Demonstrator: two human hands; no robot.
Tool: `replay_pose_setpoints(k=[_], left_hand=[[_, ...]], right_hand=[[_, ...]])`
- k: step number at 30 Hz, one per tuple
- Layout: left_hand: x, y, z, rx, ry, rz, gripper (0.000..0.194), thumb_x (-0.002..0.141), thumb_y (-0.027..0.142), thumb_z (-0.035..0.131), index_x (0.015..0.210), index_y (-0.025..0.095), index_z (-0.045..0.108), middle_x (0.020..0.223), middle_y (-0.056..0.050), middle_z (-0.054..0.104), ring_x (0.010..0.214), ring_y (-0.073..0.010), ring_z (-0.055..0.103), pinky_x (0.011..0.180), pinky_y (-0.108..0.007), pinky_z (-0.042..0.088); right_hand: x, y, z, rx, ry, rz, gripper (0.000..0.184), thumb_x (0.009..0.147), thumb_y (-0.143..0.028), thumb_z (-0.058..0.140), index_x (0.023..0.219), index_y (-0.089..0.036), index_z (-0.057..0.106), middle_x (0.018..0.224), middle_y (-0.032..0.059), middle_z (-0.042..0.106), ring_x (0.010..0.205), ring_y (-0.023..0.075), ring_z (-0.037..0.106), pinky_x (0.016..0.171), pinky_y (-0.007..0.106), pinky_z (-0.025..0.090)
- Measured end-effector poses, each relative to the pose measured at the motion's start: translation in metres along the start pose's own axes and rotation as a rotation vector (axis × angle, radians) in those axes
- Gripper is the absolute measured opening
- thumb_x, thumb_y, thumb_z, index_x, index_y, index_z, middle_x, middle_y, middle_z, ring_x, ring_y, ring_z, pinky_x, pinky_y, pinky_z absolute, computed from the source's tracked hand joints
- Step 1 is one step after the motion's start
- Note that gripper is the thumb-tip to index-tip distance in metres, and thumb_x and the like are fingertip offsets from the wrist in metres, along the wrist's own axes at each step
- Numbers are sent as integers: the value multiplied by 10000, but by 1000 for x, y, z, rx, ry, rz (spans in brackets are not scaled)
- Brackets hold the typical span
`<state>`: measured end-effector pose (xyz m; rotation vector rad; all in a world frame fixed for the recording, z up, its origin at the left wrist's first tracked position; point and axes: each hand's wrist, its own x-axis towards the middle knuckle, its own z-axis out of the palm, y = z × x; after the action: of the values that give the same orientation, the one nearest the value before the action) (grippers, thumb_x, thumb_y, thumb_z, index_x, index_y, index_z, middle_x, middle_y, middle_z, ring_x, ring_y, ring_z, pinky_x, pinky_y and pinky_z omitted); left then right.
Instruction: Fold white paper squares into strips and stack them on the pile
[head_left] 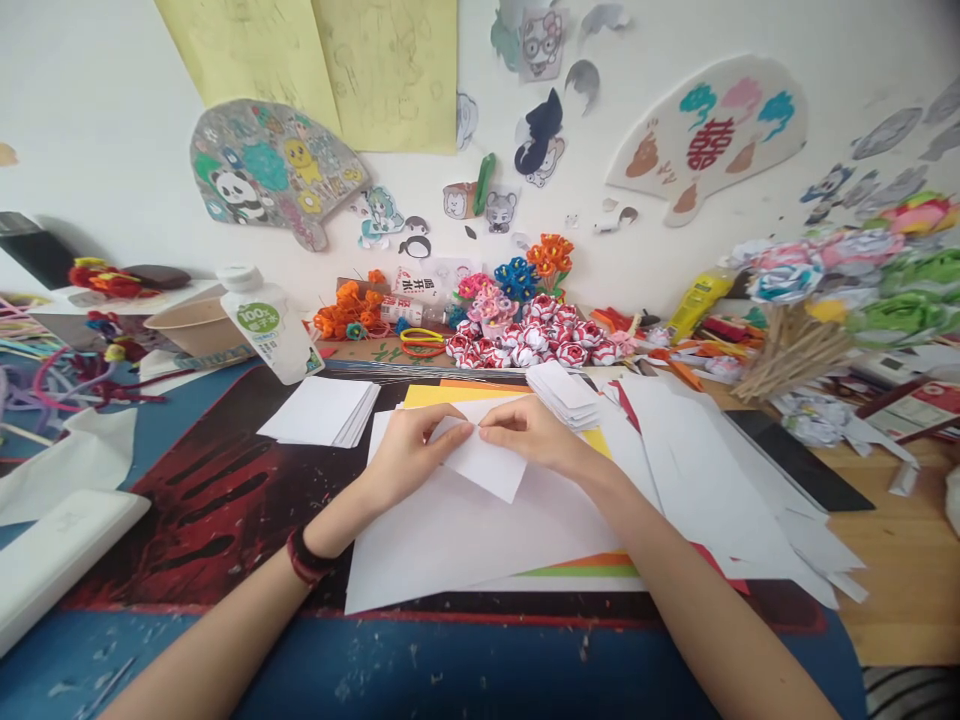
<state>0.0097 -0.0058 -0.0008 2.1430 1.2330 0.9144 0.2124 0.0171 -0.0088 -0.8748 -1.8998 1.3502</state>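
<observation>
Between my two hands is a small white piece of paper (pixel 491 470), held up over larger white sheets (pixel 450 555). My left hand (pixel 416 440) pinches its upper edge with thumb and fingers, and my right hand (pixel 532 430) pinches it just beside, so the fingertips almost meet. Part of the paper is hidden behind my fingers. A stack of small white paper squares (pixel 319 410) lies to the left of my hands. Another small stack of white paper (pixel 564 393) sits just behind my right hand. Yellow, orange and green sheets show under the white ones.
Red-and-white paper flowers (pixel 551 335) crowd the back edge. A white bottle (pixel 268 325) stands back left, and a white case (pixel 67 555) lies at the left. Loose white sheets (pixel 712 480) spread rightward beside a bundle of stick-stemmed paper flowers (pixel 795 330).
</observation>
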Motion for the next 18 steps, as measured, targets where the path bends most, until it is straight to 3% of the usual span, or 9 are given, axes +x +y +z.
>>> replay_pose_setpoints(k=[4, 10, 15, 18], left_hand=[[-1, 2, 0, -17, -15, 12, 284, 902, 371, 520, 853, 165, 709, 780, -6, 703, 645, -122, 542, 587, -227, 358], [-6, 10, 4, 18, 26, 42, 282, 906, 351, 521, 828, 155, 709, 725, -10, 688, 619, -120, 539, 607, -224, 380], [-8, 12, 4, 40, 122, 58, 267, 912, 336, 515, 817, 155, 687, 695, -4, 667, 589, -111, 529, 599, -218, 384], [-8, 11, 4, 42, 121, 55, 284, 917, 351, 502, 820, 154, 682, 682, -5, 660, 573, -113, 529, 593, -220, 386]], right_hand=[[0, 0, 0, -36, -13, -38, 234, 827, -271, 555, 656, -127, 624, 612, -10, 544, 562, 95, 462, 503, 214, 326], [2, 6, -1, -84, -18, -47, 196, 771, -188, 527, 585, -132, 557, 552, -34, 415, 528, 78, 363, 478, 216, 260], [2, 6, 0, -72, 35, -51, 213, 785, -221, 525, 590, -140, 545, 549, -31, 411, 520, 83, 356, 465, 224, 249], [2, 4, 2, -85, 87, -62, 249, 797, -247, 524, 570, -144, 528, 559, -23, 423, 533, 89, 357, 475, 229, 258]])
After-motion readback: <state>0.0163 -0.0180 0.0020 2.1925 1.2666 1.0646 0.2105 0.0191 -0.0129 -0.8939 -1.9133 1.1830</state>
